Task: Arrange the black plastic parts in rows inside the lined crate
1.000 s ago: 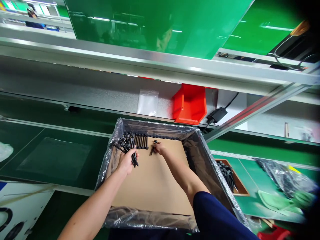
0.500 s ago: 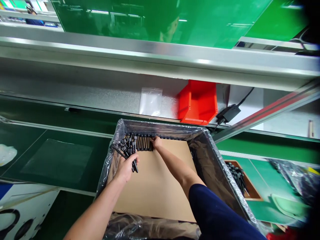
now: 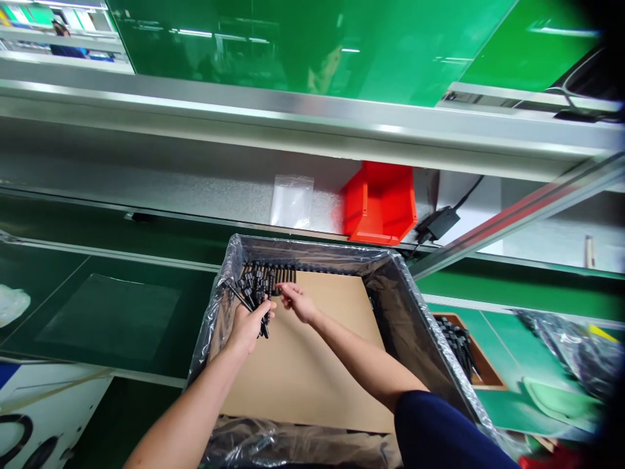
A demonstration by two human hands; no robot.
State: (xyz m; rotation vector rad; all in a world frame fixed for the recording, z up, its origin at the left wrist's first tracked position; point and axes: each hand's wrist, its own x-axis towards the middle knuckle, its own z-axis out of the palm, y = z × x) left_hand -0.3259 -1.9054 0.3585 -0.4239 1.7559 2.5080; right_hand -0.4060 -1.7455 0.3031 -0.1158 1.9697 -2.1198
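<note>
Left hand, head view: While the middle of the lined box is taken as clock centre, the left hand [image 3: 249,324] is found at ten o'clock, clamped round a bundle of black parts [image 3: 258,286]; their thicker ends are fanned away toward eleven.
Right hand, head view: At between eleven and twelve, the right hand [image 3: 297,301] is noted with thumb and fingers drawn together just beside the bundle; whether a part is pinched, or the bundle touched, cannot be told.
Reason for hold: The bundle is judged to be kept fanned and near the row so that single parts can be reached by the other hand.
Row: At eleven o'clock, along the far wall, a row of black parts [image 3: 289,273] is laid side by side on a cardboard sheet [image 3: 312,371]; a flat, even bed is presumably given by the sheet.
Lined box: Plastic film is draped over the rim of the lined box [image 3: 407,332], likely as protection; the sheet and row are contained within.
Brown tray: At three o'clock, outside the box, more black parts [image 3: 455,342] are heaped loosely in a brown tray [image 3: 494,383].
Shelf: A clear bag [image 3: 291,200] is seen at twelve o'clock, a red bin [image 3: 383,208] at one.
</note>
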